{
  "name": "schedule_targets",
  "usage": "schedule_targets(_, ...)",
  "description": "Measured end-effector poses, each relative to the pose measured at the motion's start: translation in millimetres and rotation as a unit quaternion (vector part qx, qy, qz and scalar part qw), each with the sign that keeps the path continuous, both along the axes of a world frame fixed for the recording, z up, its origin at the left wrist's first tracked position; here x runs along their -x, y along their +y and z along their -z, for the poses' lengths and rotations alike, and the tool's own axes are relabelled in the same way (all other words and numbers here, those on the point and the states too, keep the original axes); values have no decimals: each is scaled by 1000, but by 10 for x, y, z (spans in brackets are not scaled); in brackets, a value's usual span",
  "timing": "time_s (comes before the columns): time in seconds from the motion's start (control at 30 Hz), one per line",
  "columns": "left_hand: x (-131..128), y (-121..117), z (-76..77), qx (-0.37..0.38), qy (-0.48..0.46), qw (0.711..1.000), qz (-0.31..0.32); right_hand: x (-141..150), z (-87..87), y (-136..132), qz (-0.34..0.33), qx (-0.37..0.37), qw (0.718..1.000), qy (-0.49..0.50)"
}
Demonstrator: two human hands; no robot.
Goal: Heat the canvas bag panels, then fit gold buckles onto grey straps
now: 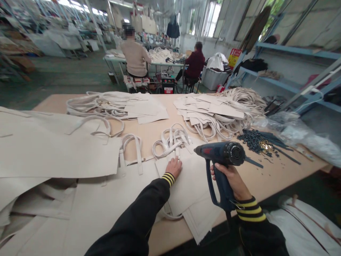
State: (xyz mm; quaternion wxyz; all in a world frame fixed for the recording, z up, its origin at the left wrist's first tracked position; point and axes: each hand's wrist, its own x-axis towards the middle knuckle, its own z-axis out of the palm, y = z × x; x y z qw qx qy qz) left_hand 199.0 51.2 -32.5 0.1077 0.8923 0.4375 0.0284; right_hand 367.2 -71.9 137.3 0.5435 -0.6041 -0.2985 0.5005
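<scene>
Workshop table (269, 185): at six o'clock, a canvas panel (193, 188) is pinned flat, held steady under the spread left hand (173, 168), while a heat gun (223, 153) is gripped above it in the right hand (233, 181).

Stack of canvas panels (145, 108) with looped handles on wooden worktable (53, 103); second stack (210, 110) beside coiled cream straps (243, 99). Heap of dark small parts (253, 140) near clear plastic bags (301, 129). Beyond: co-worker in beige top (135, 57), co-worker in maroon top (194, 64), far table (119, 59), grey bin (213, 79), blue metal shelving (290, 53).
</scene>
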Motion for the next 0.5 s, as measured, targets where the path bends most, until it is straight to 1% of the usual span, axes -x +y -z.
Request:
schedule_targets(0.07, 190, 37, 25, -1, 5, 1000, -23, 31, 44, 38, -25, 7, 999, 22)
schedule_targets(0.13, 294, 64, 44, 2, 8, 999, -34, 94, 99, 109, -39, 11, 999, 35)
schedule_targets(0.27, 291, 48, 81, 13, -3, 998, -58, 222, 150, 271, -66, 30, 996, 45)
schedule_targets(0.33, 306, -7, 90, 22, -14, 996, -81, 248, 141, 309, -81, 31, 995, 41)
schedule_targets(0.4, 388, -100, 96, 32, -23, 992, -117, 223, 129, 292, -80, 20, 996, 22)
schedule_targets(0.5, 605, -303, 109, 57, -30, 979, -193, 56, 131, 133, -40, 19, 999, -26)
